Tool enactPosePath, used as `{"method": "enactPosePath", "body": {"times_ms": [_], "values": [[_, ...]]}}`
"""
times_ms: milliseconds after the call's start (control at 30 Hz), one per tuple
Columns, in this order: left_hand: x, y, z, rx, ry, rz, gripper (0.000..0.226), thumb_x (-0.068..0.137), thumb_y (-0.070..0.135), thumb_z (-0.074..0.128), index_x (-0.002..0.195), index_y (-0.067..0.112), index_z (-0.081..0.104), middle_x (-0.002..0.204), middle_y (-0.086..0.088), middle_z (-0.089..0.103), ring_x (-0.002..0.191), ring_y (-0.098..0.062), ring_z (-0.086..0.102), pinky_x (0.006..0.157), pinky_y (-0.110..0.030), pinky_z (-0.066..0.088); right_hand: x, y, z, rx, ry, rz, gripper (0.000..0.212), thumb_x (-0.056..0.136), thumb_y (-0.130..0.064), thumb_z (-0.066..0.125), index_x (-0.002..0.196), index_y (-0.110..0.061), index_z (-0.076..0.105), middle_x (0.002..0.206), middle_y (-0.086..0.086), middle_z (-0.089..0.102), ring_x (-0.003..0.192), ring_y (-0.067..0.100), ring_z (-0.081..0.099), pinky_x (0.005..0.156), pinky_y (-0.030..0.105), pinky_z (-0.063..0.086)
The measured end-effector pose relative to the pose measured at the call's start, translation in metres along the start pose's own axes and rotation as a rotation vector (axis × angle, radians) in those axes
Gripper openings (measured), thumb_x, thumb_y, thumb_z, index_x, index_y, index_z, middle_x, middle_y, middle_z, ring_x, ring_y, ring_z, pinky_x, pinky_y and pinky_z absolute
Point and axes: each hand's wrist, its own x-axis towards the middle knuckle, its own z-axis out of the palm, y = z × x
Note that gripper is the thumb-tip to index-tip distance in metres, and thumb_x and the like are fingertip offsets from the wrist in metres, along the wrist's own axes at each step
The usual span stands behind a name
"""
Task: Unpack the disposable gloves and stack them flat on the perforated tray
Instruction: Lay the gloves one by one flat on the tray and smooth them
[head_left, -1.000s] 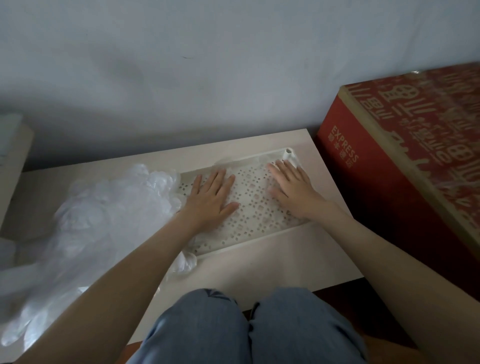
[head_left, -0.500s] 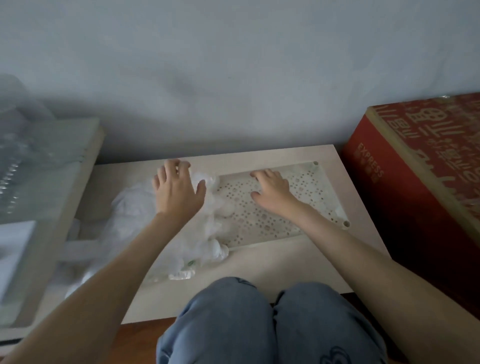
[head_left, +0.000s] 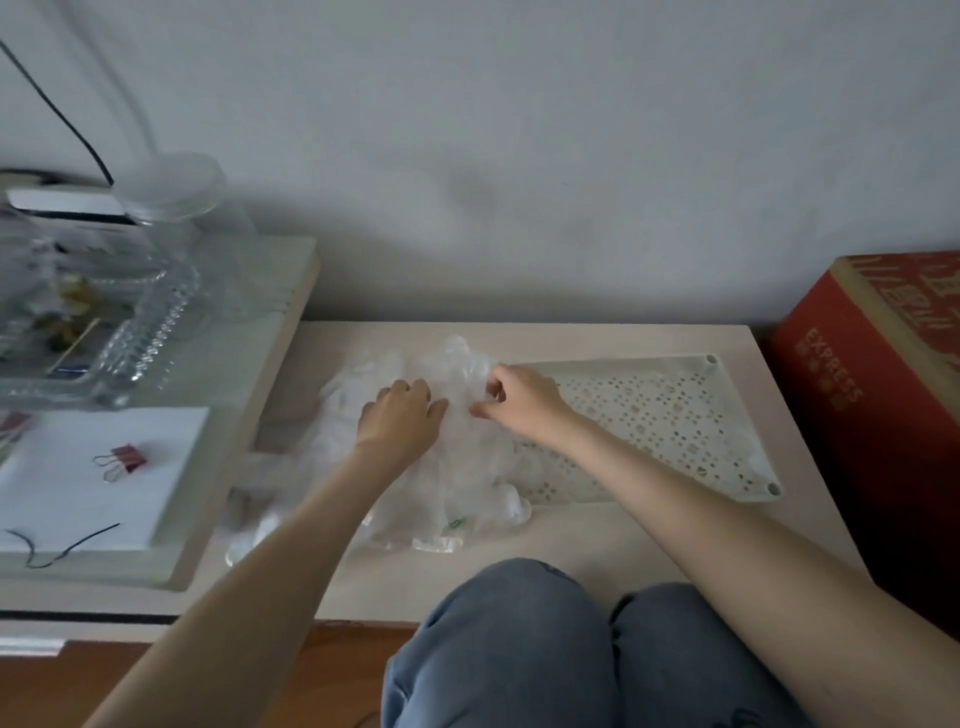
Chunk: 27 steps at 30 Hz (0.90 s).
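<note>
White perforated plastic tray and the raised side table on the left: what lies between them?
Head view: the crumpled pile of clear disposable gloves fills that stretch, overlapping the white perforated plastic tray's left end.

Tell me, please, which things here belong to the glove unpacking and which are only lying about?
For the job:
- pile of clear disposable gloves, which the left hand touches and the right hand pinches
- white perforated tray

Lying about:
- red binder clip on white paper
- glass jar
- red EXPRESS carton
</note>
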Motion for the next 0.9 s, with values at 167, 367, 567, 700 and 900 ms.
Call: {"method": "enactPosePath", "body": {"times_ms": [167,367,567,700,900], "values": [[-0.007,-0.012,-0.005,0.108,-0.086,0.024,0.058,0.089,0.062,0.047,0.125,0.016,0.052,0.125,-0.006,0.052,0.116,-0.026,0.048,0.094,-0.038,0.040,0.003,0.006,0.004,0.002,0.088,0.041,0.007,0.091,-0.013,0.051,0.091,-0.012,0.058,0.093,0.004,0.062,0.095,0.027,0.057,0.088,0.039,0.042],[-0.011,-0.023,-0.006,0.175,-0.024,0.067,0.029,0.099,0.022,0.037,0.114,0.017,0.061,0.116,-0.005,0.060,0.106,-0.024,0.053,0.090,-0.034,0.040,-0.003,0.009,0.002,0.136,0.146,0.027,0.018,0.091,-0.004,0.043,0.086,-0.011,0.059,0.072,-0.006,0.053,0.079,0.023,0.055,0.075,0.032,0.042],[-0.012,-0.017,-0.018,0.037,0.145,0.080,0.031,0.100,0.025,0.038,0.114,0.015,0.064,0.114,-0.007,0.060,0.107,-0.027,0.051,0.092,-0.037,0.039,-0.002,0.005,-0.005,0.078,0.272,0.019,0.027,0.093,-0.020,0.052,0.118,-0.012,0.056,0.122,0.004,0.056,0.116,0.024,0.047,0.097,0.037,0.036],[-0.014,-0.012,-0.026,-0.033,0.246,0.089,0.025,0.096,0.027,0.045,0.106,0.017,0.066,0.111,-0.004,0.061,0.104,-0.025,0.052,0.091,-0.035,0.033,-0.014,-0.013,-0.015,0.268,0.180,-0.200,0.045,0.089,-0.029,0.063,0.130,-0.019,0.048,0.134,-0.004,0.043,0.127,0.015,0.032,0.107,0.030,0.025],[-0.020,0.000,-0.040,-0.394,0.240,0.148,0.018,0.093,0.029,0.057,0.100,0.016,0.068,0.098,0.006,0.064,0.097,-0.014,0.055,0.080,-0.025,0.035,-0.005,-0.024,0.004,0.085,-0.017,-0.159,0.038,0.085,-0.040,0.068,0.117,-0.020,0.063,0.136,0.003,0.047,0.131,0.022,0.034,0.109,0.036,0.027]]}}
